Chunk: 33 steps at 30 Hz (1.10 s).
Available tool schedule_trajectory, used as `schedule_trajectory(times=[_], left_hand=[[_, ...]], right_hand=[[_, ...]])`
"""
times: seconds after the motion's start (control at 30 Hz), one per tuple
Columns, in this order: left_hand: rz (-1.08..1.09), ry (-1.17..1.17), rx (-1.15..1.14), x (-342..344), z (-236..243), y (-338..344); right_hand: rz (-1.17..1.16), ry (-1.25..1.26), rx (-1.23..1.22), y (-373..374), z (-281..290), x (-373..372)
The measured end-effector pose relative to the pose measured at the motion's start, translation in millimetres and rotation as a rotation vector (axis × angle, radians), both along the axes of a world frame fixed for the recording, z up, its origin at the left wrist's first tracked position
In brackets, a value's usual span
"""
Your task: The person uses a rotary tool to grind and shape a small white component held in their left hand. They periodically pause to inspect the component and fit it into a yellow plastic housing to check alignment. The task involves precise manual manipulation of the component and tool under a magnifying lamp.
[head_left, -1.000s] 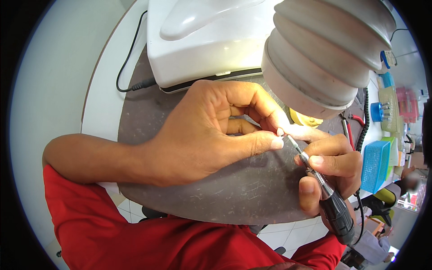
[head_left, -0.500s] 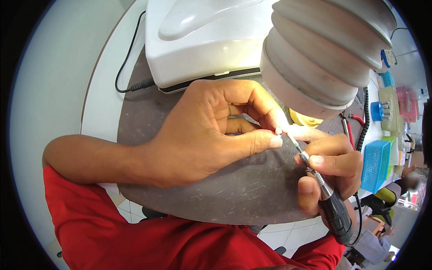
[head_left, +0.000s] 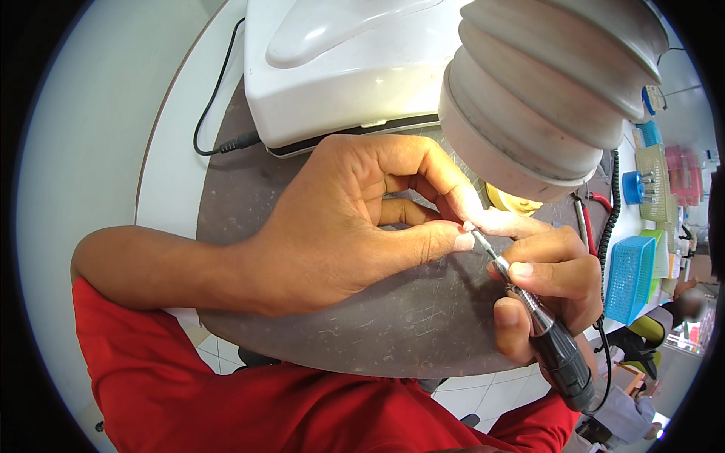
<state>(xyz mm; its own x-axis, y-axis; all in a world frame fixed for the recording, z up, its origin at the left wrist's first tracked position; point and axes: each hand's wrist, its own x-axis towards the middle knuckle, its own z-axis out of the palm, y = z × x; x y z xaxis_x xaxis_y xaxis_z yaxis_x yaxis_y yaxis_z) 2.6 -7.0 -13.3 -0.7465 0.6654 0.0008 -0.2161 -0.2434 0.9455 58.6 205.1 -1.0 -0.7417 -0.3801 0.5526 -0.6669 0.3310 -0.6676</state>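
Note:
My left hand (head_left: 325,226) is closed in a pinch, thumb and forefinger tips together on a tiny white tooth-like piece (head_left: 468,226). Most of that piece is hidden by the fingertips. My right hand (head_left: 563,268) grips a black and silver rotary handpiece (head_left: 560,353) like a pen, tilted up to the left. Its thin bur (head_left: 482,241) reaches the white piece, though actual contact is too small to make out. The right forefinger stretches forward and meets the left fingertips. Both hands are held above the grey worktop (head_left: 355,332).
A ribbed white hose nozzle (head_left: 544,90) hangs just above my right hand. Behind the hands stands a white machine (head_left: 340,98). A yellow object (head_left: 513,201) lies beneath the nozzle, red-handled pliers (head_left: 587,215) beside it. A blue basket (head_left: 631,279) and blue bur holder (head_left: 633,187) are at right.
My right hand and the handpiece have shifted slightly left, bringing the bur closer to the left thumb tip. My left hand has stayed nearly still.

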Motion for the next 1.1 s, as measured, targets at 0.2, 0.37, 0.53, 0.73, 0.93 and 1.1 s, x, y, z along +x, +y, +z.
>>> schedule_trajectory(times=[0.2,0.37,0.53,0.73,0.93,1.1], left_hand=[[-0.008,0.009,0.013,-1,1,1],[-0.002,0.038,0.002,-1,-1,1],[0.010,-0.011,-0.030,0,3,-2],[0.009,-0.057,-0.029,0,7,-2],[-0.004,-0.022,-0.018,-1,2,-1],[0.017,0.106,-0.012,-3,-4,-1]], right_hand=[[-0.034,0.011,0.016,-1,3,1],[-0.028,0.016,0.022,-1,1,0],[0.034,-0.097,0.062,1,6,5],[0.042,-0.050,0.015,0,7,2],[0.025,0.020,-0.003,-3,0,-3],[0.050,-0.039,0.021,0,3,2]])
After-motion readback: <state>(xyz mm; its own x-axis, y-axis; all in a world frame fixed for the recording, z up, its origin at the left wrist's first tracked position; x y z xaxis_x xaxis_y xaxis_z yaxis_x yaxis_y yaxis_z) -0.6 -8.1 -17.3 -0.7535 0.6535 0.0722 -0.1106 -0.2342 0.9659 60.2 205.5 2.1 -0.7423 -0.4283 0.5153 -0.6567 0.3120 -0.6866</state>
